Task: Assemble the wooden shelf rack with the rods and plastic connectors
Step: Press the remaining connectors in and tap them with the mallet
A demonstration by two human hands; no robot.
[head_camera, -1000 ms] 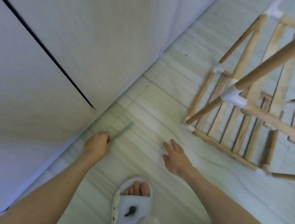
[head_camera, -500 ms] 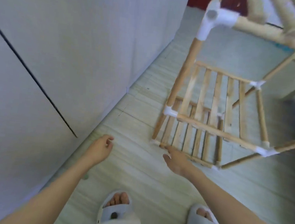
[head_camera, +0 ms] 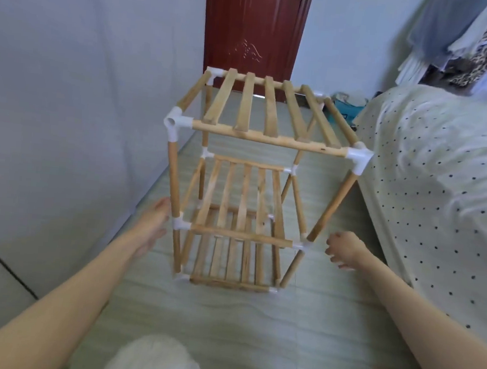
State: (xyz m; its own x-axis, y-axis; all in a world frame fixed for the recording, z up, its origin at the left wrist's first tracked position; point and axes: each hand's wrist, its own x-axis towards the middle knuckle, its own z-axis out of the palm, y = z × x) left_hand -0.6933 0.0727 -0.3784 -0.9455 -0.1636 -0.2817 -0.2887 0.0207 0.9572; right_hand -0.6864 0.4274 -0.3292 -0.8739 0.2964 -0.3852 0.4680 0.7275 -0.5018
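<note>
I am looking down a narrow strip of pale tiled floor (head_camera: 224, 324) that runs between a plain grey-white wall (head_camera: 66, 110) on the left and a bed with a dotted cover (head_camera: 441, 201) on the right, toward a dark red door (head_camera: 251, 29) at the far end. The wooden shelf rack (head_camera: 254, 185) stands upright on the floor in the middle of this strip, three slatted tiers of rods joined by white plastic connectors (head_camera: 177, 122) at the corners. My left hand (head_camera: 156, 223) lies against the rack's near left post at the middle tier; its fingers look straight, but the post hides their tips, so I cannot tell whether they wrap it. My right hand (head_camera: 344, 250) hangs just beside the near right post, apart from it, fingers loosely curled and holding nothing. Clothes hanging at the top right are cut off by the frame. Pale blurred shapes at the bottom edge are too indistinct to name.
</note>
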